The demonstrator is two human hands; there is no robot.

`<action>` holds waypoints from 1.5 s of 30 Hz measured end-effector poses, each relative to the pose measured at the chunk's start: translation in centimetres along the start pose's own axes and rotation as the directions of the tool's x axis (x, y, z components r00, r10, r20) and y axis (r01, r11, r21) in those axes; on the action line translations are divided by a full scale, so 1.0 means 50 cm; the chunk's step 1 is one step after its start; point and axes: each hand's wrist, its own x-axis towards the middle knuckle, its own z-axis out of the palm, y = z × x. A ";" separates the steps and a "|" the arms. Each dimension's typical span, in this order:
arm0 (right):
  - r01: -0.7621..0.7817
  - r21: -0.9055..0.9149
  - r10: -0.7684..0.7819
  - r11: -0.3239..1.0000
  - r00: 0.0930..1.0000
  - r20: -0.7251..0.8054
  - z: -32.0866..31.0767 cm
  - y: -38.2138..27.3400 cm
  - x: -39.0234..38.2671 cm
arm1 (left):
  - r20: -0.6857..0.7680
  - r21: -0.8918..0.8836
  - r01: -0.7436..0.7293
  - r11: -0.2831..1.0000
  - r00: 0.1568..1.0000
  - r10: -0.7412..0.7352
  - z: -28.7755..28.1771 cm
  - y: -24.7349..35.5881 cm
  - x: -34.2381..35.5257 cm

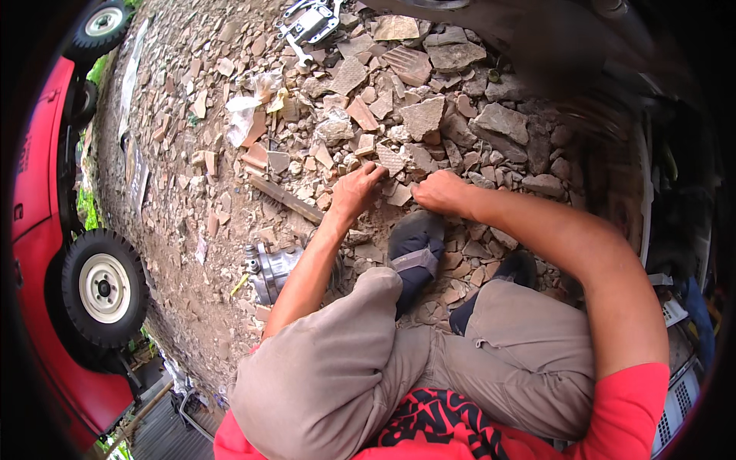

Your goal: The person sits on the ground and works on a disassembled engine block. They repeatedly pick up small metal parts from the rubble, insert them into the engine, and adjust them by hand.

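Observation:
My left hand (pixel 355 192) is low over the broken tiles and stones in front of my shoes, its fingers curled closed. A short gap to the right, my right hand (pixel 443 192) is also closed, with its thumb side toward the left hand. Whatever lies in either set of fingers is hidden or too small to make out. Between the hands lies a flat tile shard (pixel 399 195). Beside my left forearm rests a silvery metal machine part (pixel 274 272) with a cylindrical body, partly hidden by the arm.
A wooden strip (pixel 284 198) lies left of my left hand. Crumpled clear plastic (pixel 244 119) is farther off. At the far edge are a metal bracket (pixel 313 24) and a wrench (pixel 300 54). A red vehicle (pixel 38 230) stands left; dark vehicle parts (pixel 606 100) loom at right.

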 end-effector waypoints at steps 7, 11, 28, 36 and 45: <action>-0.021 -0.016 0.022 1.000 0.996 0.086 -0.030 -0.026 -0.003 | -0.162 -0.180 0.111 0.977 0.977 -0.141 -0.038 -0.012 0.001; 0.022 -0.043 -0.017 0.999 0.995 0.097 -0.032 -0.019 -0.005 | -0.392 -0.078 0.234 0.969 0.887 -0.245 -0.062 -0.047 -0.009; -0.277 0.289 0.192 0.916 0.937 0.291 -0.121 0.083 -0.197 | 0.070 -0.050 0.149 0.988 0.987 -0.145 -0.012 0.023 -0.010; -0.365 0.437 0.291 0.822 0.929 0.229 -0.114 0.090 -0.259 | 0.314 -0.639 0.493 0.590 0.868 -0.385 -0.032 0.051 0.012; -0.378 0.524 0.342 0.763 0.924 0.169 -0.123 0.090 -0.274 | 0.426 -0.644 0.221 -0.733 0.899 -0.103 -0.018 0.086 0.034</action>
